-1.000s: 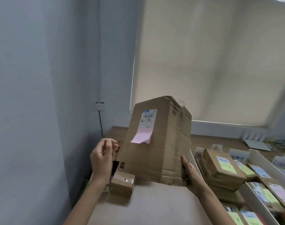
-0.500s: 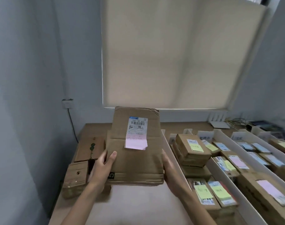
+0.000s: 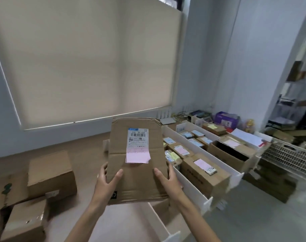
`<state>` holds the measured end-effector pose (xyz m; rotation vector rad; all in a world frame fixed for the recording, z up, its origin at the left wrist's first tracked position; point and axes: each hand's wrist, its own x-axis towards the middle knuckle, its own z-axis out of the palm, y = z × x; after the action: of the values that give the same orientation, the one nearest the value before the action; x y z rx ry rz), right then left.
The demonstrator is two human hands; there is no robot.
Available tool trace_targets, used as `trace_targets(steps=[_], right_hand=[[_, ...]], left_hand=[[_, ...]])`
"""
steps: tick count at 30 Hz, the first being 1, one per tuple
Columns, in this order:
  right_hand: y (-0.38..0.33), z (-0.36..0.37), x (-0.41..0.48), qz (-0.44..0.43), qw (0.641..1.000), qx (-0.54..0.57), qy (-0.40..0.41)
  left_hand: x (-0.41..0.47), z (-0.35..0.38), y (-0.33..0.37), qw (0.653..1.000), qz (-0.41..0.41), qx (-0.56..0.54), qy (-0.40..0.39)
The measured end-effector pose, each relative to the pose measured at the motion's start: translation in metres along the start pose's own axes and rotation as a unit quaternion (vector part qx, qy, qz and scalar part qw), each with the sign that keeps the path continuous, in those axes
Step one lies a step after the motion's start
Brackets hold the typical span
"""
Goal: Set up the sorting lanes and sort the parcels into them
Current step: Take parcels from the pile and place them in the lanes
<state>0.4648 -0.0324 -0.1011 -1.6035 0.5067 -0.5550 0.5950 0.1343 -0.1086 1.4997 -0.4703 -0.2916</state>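
A tall brown cardboard parcel point(image 3: 136, 173) with a white shipping label and a pink note is held up in front of me above the table. My left hand point(image 3: 106, 182) grips its lower left edge, thumb on the front face. My right hand point(image 3: 168, 180) grips the lower right edge the same way. To the right run white sorting lanes point(image 3: 197, 151) filled with several labelled parcels, one a large box with a pink note point(image 3: 203, 173). The parcel hides the near end of the first lane.
Unsorted brown boxes point(image 3: 50, 173) lie at the left on the wooden table point(image 3: 89, 154). A white wire basket point(image 3: 288, 158) and more cardboard stand on the floor at the right, with shelving point(image 3: 298, 84) behind. A window blind point(image 3: 89, 63) fills the wall ahead.
My view has swung to the right, bringing more lanes and the shelving into sight. Both hands moved the parcel rightwards toward the lanes and still hold its lower edges.
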Motion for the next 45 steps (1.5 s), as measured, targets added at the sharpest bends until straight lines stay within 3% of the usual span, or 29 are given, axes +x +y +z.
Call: trace_targets(steps=[6, 14, 23, 36, 45], right_hand=[[0.018, -0.128, -0.016, 0.005, 0.997, 0.016, 0.071], [0.048, -0.32, -0.036, 0.029, 0.995, 0.019, 0.089], [0.084, -0.442, -0.024, 0.076, 0.99, 0.032, 0.116], [0.084, -0.538, 0.16, 0.078, 0.997, 0.008, 0.024], [0.057, -0.687, 0.277, 0.06, 0.993, -0.072, 0.072]], left_hand=[[-0.017, 0.128, 0.0, 0.999, -0.008, 0.003, -0.051], [-0.056, 0.31, -0.016, 0.992, -0.031, 0.008, -0.12], [-0.053, 0.436, -0.037, 0.982, -0.11, 0.062, -0.14], [0.085, 0.549, -0.034, 0.993, -0.111, 0.004, -0.049], [0.158, 0.692, -0.018, 0.985, -0.114, -0.011, -0.128]])
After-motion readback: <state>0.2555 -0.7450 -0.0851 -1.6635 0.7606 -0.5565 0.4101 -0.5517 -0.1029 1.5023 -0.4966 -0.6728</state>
